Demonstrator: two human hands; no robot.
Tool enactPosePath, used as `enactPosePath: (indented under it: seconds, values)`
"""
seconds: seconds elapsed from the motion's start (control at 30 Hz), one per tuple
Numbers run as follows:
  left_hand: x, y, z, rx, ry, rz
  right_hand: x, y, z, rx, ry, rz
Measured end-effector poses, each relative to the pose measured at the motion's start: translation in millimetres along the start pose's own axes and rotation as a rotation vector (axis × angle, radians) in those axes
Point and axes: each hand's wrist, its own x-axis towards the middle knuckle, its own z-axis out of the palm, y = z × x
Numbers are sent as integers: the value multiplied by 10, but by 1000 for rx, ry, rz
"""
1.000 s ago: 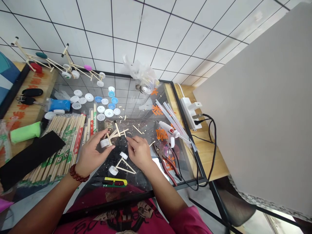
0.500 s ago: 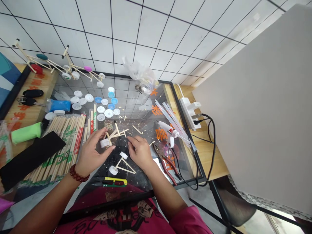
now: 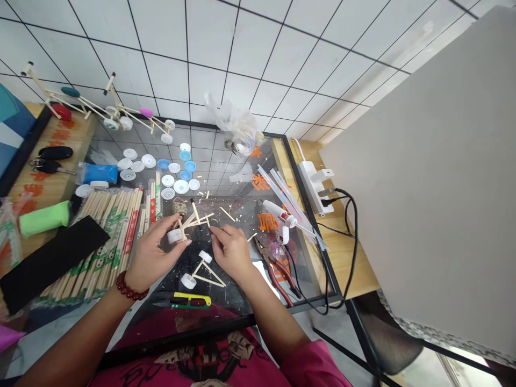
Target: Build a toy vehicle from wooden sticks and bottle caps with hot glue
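My left hand grips a small wooden-stick frame near its white bottle-cap wheel, thumb below and fingers above. One stick of this frame points up and has a black tip. At the frame's other end, my right hand pinches a short crosspiece between thumb and forefinger. Between my wrists, a triangular stick piece with two white cap wheels lies on the dark glass. Closer to me are yellow-and-green thread snips.
Bundled chopsticks and a black sheet lie left. Loose bottle caps sit farther back, near finished stick tricycles. To the right are pliers, a glue gun, clear glue sticks and a power strip.
Both hands keep their hold on the stick frame, with hardly any movement. The whole view has shifted very slightly.
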Motion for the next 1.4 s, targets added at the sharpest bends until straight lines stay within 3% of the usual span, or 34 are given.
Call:
enactPosePath:
  seconds: [0.3, 0.5, 0.7, 0.9, 1.1, 1.4]
  values:
    - [-14, 7, -14, -343, 45, -95, -3, 92, -8, 342, 169, 74]
    - [19, -29, -42, -192, 52, -53, -1, 129, -36, 411, 221, 67]
    - [50, -40, -42, -227, 42, -177, -7, 141, -18, 420, 224, 32]
    - [51, -104, -46, -212, -11, -64, -4, 136, -14, 420, 222, 31]
    - [52, -73, -36, -185, -13, -46, -7, 134, 11, 360, 195, 21]
    - [36, -78, -68, -124, -43, 18, -21, 82, 39, 101, 93, -59]
